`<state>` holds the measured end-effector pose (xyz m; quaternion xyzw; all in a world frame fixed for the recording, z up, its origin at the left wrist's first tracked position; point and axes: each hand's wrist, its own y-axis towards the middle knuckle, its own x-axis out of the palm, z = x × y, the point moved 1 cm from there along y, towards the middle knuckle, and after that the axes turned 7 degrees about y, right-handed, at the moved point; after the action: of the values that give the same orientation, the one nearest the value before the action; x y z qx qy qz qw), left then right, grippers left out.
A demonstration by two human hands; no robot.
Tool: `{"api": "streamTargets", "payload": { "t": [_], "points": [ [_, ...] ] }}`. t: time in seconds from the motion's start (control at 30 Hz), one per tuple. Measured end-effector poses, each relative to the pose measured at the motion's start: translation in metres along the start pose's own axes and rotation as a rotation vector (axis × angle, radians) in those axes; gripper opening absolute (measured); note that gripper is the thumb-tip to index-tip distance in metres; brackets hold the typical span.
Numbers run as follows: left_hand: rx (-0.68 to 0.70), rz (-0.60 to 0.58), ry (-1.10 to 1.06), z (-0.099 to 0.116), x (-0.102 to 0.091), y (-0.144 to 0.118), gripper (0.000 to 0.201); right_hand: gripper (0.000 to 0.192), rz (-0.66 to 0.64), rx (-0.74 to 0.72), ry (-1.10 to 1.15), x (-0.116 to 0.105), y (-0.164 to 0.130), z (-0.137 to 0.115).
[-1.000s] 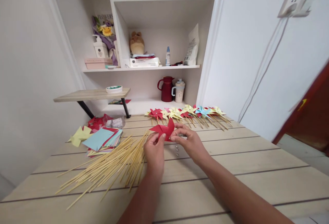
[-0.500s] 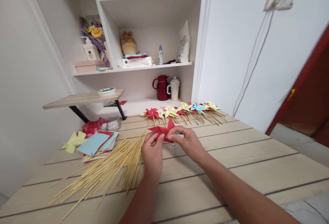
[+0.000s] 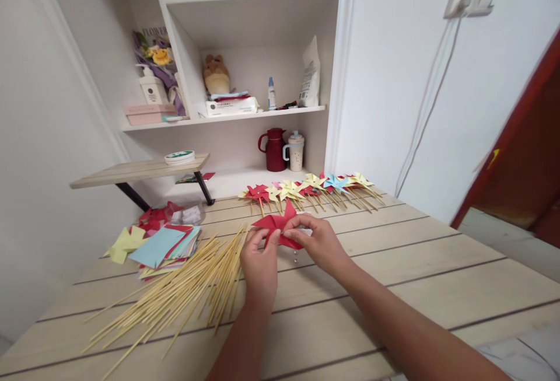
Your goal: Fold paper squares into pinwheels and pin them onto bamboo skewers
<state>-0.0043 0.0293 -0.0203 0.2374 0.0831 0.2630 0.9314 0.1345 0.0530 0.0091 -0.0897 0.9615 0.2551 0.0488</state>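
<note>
Since the earlier frame the view has swung a little to the right and the hands have drawn slightly closer together. On the table (image 3: 394, 264), both sit near the bundle of bamboo sticks (image 3: 188, 287). The left hand (image 3: 259, 259) and right hand (image 3: 318, 242) are pinched shut on the red paper pinwheel (image 3: 276, 226), held just above the boards. Keeping the folded points gathered at the centre looks key; a slack pinch would likely let them spring apart.
</note>
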Motion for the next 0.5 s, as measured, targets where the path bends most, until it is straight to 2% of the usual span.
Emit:
{"api": "streamTargets", "payload": {
  "t": [0.13, 0.37, 0.5],
  "points": [
    [-0.047, -0.014, -0.001, -0.0008, -0.0001, -0.0005, 0.016, 0.012, -0.012, -0.015, -0.015, 0.0005, -0.0002, -0.0026],
    [-0.251, 0.020, -0.103, -0.0085, 0.0024, -0.0018, 0.028, 0.014, -0.023, -0.050, -0.047, 0.0002, 0.0005, -0.0055],
    [-0.287, 0.024, -0.183, -0.0078, 0.0037, -0.0016, 0.031, 0.014, -0.029, -0.060, -0.050, -0.0003, 0.0010, -0.0044]
  ]
}}
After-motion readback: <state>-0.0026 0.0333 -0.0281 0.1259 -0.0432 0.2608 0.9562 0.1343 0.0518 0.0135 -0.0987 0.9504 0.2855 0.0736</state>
